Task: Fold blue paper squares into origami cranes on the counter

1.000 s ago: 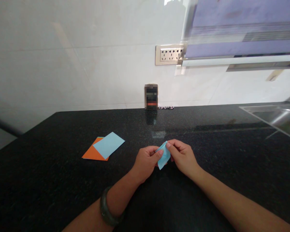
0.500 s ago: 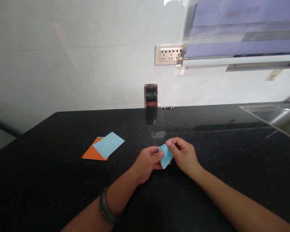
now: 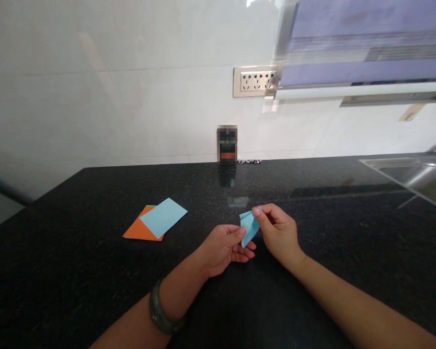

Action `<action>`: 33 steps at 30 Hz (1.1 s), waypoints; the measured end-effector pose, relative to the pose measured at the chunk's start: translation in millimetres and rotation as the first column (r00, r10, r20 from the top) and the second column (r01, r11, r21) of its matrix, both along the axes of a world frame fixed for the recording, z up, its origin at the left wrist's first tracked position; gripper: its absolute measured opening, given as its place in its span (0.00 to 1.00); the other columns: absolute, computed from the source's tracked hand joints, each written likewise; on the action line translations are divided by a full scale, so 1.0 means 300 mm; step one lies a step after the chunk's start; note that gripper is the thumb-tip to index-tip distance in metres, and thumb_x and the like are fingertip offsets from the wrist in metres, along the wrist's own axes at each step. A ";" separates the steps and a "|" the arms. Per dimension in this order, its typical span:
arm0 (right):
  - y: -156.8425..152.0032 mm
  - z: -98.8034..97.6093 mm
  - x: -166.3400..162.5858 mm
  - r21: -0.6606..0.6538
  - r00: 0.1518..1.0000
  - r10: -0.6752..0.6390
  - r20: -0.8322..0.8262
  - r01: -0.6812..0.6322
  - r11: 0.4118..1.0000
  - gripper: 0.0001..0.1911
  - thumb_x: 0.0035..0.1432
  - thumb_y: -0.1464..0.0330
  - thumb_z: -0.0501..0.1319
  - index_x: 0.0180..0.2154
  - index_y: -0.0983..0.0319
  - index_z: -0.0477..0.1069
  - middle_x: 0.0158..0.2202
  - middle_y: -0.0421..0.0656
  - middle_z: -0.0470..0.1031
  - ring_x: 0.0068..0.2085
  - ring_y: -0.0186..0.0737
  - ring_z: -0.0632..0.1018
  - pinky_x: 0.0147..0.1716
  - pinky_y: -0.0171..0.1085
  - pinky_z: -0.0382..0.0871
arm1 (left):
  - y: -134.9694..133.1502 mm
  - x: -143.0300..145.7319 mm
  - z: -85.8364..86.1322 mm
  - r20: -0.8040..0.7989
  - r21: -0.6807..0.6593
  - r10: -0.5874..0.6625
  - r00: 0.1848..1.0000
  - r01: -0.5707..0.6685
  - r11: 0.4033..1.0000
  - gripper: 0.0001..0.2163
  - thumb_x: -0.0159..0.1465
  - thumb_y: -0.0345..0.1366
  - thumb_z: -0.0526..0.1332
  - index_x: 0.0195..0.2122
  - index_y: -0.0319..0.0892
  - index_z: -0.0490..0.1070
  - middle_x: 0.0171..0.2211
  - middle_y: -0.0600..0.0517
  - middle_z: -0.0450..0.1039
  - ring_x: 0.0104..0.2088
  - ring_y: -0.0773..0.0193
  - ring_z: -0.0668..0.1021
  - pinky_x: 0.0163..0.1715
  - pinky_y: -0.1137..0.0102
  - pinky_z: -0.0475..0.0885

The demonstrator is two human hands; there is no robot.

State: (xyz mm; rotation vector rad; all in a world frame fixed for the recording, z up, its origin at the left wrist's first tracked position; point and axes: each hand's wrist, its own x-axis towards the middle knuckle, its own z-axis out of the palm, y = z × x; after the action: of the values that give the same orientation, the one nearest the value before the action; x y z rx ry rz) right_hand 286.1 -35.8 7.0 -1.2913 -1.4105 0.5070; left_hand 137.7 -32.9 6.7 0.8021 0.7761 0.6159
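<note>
A small folded piece of light blue paper (image 3: 249, 227) is held up over the dark counter between both hands. My left hand (image 3: 225, 248), with a bangle on its wrist, pinches the paper's left side between thumb and fingers; its lower fingers reach out loosely beneath. At the upper right corner, the thumb and index finger of my right hand (image 3: 278, 230) are closed on the paper. Pleat-like layers show along its top edge. To the left, a flat light blue sheet (image 3: 164, 217) lies partly over orange paper (image 3: 141, 229).
The black speckled counter (image 3: 94, 281) runs back to a white tiled wall. A blurred upright dark object (image 3: 227, 145) stands against the wall beside a beaded string (image 3: 250, 161). A metal sink (image 3: 417, 177) is at the right; sockets (image 3: 257, 81) sit above.
The blue paper has tilted and been lifted slightly at its lower tip. My left hand's lower fingers have come out from behind it. The flat sheets have not moved.
</note>
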 end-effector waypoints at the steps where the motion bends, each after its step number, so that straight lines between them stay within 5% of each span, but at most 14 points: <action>1: 0.002 -0.001 0.001 -0.014 1.000 0.010 -0.012 -0.010 1.000 0.10 0.55 0.63 0.56 0.28 0.62 0.70 0.25 0.41 0.71 0.25 0.34 0.71 0.23 0.32 0.65 | 0.001 0.000 -0.001 -0.017 0.022 0.007 1.000 -0.007 1.000 0.12 0.55 0.42 0.60 0.30 0.35 0.69 0.25 0.49 0.73 0.20 0.72 0.74 0.20 0.77 0.68; 10: 0.015 0.001 -0.004 -0.084 0.995 0.001 -0.104 -0.010 0.996 0.11 0.53 0.61 0.57 0.27 0.62 0.70 0.21 0.40 0.69 0.21 0.32 0.69 0.19 0.31 0.63 | 0.008 0.007 -0.012 -0.155 0.182 0.085 0.984 -0.056 0.982 0.13 0.53 0.41 0.62 0.21 0.36 0.66 0.16 0.55 0.65 0.13 0.76 0.64 0.12 0.79 0.60; 16: 0.020 -0.016 -0.019 -0.069 0.988 0.033 -0.148 -0.043 0.997 0.11 0.53 0.61 0.57 0.27 0.62 0.69 0.23 0.40 0.70 0.23 0.33 0.71 0.21 0.32 0.66 | 0.014 0.000 -0.004 -0.039 -0.002 0.040 0.998 -0.040 0.999 0.13 0.58 0.43 0.57 0.34 0.35 0.69 0.27 0.48 0.73 0.19 0.73 0.72 0.21 0.75 0.69; 21: 0.030 -0.022 -0.023 -0.079 0.981 0.050 -0.188 -0.065 0.995 0.10 0.53 0.62 0.57 0.27 0.62 0.69 0.21 0.39 0.69 0.22 0.32 0.70 0.20 0.31 0.66 | 0.027 -0.006 -0.004 0.041 -0.098 0.073 0.996 -0.069 0.993 0.11 0.61 0.39 0.54 0.32 0.34 0.68 0.22 0.51 0.69 0.17 0.74 0.70 0.19 0.76 0.69; 33: 0.042 -0.029 -0.022 -0.098 0.972 0.094 -0.214 -0.118 0.988 0.11 0.52 0.61 0.57 0.27 0.62 0.69 0.19 0.38 0.69 0.21 0.32 0.69 0.20 0.32 0.65 | 0.023 0.010 -0.011 -0.199 0.165 0.256 0.946 -0.225 0.960 0.11 0.53 0.41 0.61 0.23 0.37 0.65 0.16 0.57 0.63 0.13 0.76 0.63 0.15 0.76 0.64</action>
State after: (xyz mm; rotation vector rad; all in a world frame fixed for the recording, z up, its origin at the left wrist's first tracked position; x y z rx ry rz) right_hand 279.5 -23.3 -1.8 -1.2149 -1.2939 0.7804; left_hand 140.6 -26.0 3.5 0.9216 1.0514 0.8173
